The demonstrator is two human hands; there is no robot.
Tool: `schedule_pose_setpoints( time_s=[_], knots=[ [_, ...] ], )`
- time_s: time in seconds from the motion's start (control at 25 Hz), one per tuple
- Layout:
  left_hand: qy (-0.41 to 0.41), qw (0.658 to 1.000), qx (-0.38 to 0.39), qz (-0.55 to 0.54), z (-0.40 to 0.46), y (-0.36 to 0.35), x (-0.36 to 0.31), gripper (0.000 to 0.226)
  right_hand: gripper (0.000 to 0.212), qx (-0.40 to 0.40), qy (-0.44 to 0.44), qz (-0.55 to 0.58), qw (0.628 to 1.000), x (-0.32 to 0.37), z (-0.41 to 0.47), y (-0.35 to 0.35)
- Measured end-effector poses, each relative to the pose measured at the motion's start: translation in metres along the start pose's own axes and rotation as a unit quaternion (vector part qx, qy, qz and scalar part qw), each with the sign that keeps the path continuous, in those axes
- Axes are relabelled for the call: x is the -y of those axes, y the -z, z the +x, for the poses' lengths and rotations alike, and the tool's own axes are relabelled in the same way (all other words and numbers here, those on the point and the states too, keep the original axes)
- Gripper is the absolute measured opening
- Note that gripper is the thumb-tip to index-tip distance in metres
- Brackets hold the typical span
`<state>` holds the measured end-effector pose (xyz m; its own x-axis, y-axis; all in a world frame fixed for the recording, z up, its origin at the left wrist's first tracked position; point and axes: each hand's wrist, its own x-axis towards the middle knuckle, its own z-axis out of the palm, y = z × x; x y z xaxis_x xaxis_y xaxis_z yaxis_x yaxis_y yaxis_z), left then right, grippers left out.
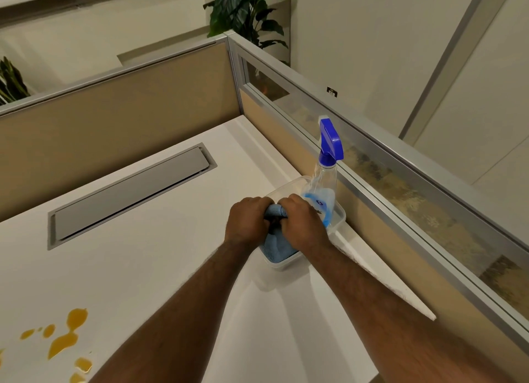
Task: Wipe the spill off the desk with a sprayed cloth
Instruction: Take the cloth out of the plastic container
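A blue cloth [277,246] lies bunched in a clear plastic tub [339,215] at the desk's right side. My left hand [248,221] and my right hand [301,221] both grip the cloth's top, knuckles facing each other. A spray bottle [326,176] with a blue trigger head and blue liquid stands upright in the tub's far end, just beyond my right hand. An orange spill [67,338] lies in several puddles on the white desk [177,253] at the lower left, well away from both hands.
A grey cable-tray lid [128,193] is set into the desk at the back left. Beige partition walls [120,116] with a glass strip [400,182] close the desk at the back and right. Plants [246,10] stand behind the partition.
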<state>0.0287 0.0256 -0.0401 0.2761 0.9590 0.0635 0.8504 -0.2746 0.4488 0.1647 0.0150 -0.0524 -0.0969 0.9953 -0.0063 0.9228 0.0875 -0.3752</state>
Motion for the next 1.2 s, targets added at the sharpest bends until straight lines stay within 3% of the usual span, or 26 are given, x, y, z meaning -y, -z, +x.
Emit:
schedule_pose_setpoints(
  time_s=[0.12, 0.32, 0.68, 0.8, 0.88, 0.92, 1.0, 1.12, 1.2],
  knots=[
    [0.006, 0.989, -0.023, -0.147, -0.014, 0.012, 0.003, 0.029, 0.035, -0.054, 0.023, 0.116, 0.992, 0.01, -0.016, 0.016],
    [-0.002, 0.969, -0.107, -0.221, -0.029, 0.046, 0.001, 0.029, 0.036, -0.102, 0.09, 0.144, 0.98, 0.034, -0.026, 0.058],
    [0.045, 0.941, -0.217, -0.258, -0.086, 0.137, -0.006, 0.034, 0.032, -0.067, 0.255, 0.098, 0.96, 0.111, -0.025, 0.147],
    [0.088, 0.921, -0.316, -0.212, -0.124, 0.145, 0.006, 0.033, 0.029, -0.074, 0.285, 0.091, 0.951, 0.145, -0.035, 0.146],
    [0.199, 0.86, -0.391, -0.26, -0.153, 0.139, 0.017, 0.03, 0.029, -0.107, 0.303, 0.101, 0.942, 0.168, -0.046, 0.137],
    [0.269, 0.82, -0.382, -0.33, -0.166, 0.135, 0.02, 0.034, 0.029, -0.128, 0.312, 0.11, 0.935, 0.178, -0.053, 0.129],
    [0.361, 0.734, -0.271, -0.508, -0.187, 0.131, 0.032, 0.056, 0.028, -0.152, 0.343, 0.131, 0.918, 0.196, -0.07, 0.111],
    [0.319, 0.595, -0.151, -0.722, -0.208, 0.132, 0.067, 0.08, 0.028, -0.138, 0.427, 0.111, 0.886, 0.209, -0.098, 0.074],
    [0.286, 0.541, -0.133, -0.78, -0.215, 0.133, 0.087, 0.075, 0.025, -0.147, 0.466, 0.08, 0.869, 0.206, -0.118, 0.043]
  ],
)
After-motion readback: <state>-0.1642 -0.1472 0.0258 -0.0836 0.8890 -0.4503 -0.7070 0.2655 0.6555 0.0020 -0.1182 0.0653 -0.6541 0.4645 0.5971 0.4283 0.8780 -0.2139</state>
